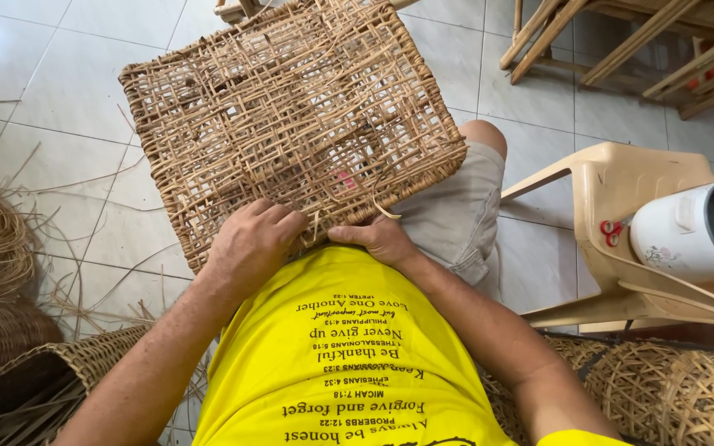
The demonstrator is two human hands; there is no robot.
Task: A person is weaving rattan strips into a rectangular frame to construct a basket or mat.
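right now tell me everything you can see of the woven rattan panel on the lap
The woven rattan panel is a roughly square, flat piece of tan-brown cane in a loose open lattice, with a tighter wrapped border. Gaps show the floor and something pink beneath. It rests tilted on the person's lap, its far corner pointing away over the tiled floor. Loose strand ends stick out at the near edge, where the left hand and the right hand both press on the weave, fingers curled at a strand.

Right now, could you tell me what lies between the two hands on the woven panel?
In the head view, loose rattan strand ends stick up between left hand and right hand at woven panel edge.
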